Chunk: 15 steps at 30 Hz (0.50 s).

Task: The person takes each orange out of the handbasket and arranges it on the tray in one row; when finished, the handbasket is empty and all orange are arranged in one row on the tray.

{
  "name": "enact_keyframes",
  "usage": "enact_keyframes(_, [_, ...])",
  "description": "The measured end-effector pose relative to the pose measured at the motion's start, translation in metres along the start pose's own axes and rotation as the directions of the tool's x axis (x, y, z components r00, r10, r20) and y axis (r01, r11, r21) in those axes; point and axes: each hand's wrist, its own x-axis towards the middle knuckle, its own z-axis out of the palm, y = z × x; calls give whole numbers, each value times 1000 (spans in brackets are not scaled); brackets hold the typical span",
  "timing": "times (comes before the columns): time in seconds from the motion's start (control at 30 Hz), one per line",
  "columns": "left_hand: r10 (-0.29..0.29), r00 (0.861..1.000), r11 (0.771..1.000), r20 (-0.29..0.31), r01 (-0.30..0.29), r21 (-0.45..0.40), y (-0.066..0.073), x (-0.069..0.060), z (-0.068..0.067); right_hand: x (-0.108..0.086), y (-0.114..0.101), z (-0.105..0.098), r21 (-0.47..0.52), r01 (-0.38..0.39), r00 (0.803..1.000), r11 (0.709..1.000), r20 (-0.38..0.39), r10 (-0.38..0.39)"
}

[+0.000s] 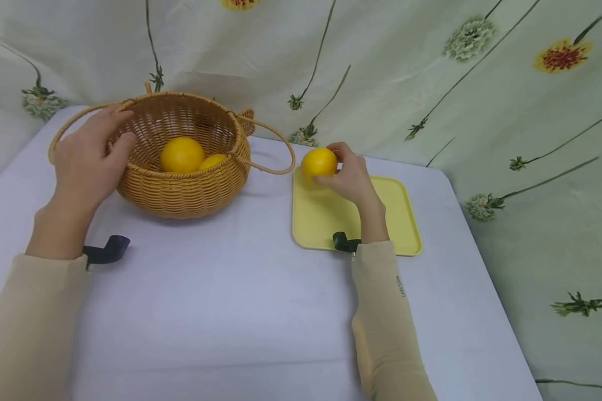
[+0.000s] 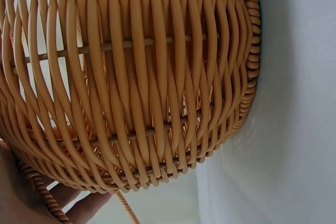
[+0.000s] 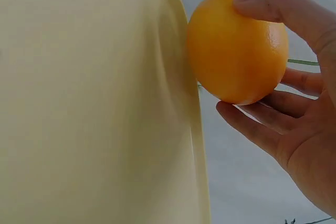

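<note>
A round orange (image 1: 319, 162) is held between the thumb and fingers of my right hand (image 1: 350, 174), at the far left corner of a yellow tray (image 1: 401, 223). In the right wrist view the thumb lies on the orange (image 3: 236, 51) and the fingers curl beneath it, beside the tray's edge (image 3: 197, 145). My left hand (image 1: 91, 147) grips the left rim of a wicker basket (image 1: 180, 195), by its looped handle. Inside the basket are a yellow-orange fruit (image 1: 182, 155) and a second one (image 1: 213, 161), partly hidden by the rim. The left wrist view shows mostly the basket's woven side (image 2: 131, 77).
A white cloth (image 1: 221, 301) covers the table. Behind and to the right hangs a flowered curtain (image 1: 381, 72). The basket's right handle (image 1: 286, 153) sticks out toward the tray. Each wrist wears a small black camera mount (image 1: 107, 250).
</note>
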Motion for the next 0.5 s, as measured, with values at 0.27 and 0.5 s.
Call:
enact_keyframes(0.27, [7, 1000, 1000, -15, -7, -4, -1, -1, 0, 3, 1, 13, -38, -5, 992, 999, 127, 9])
enact_keyframes(0.5, [15, 1000, 1000, -15, -15, -8, -1, -2, 0, 2, -5, 22, -139, 13, 999, 990, 49, -7])
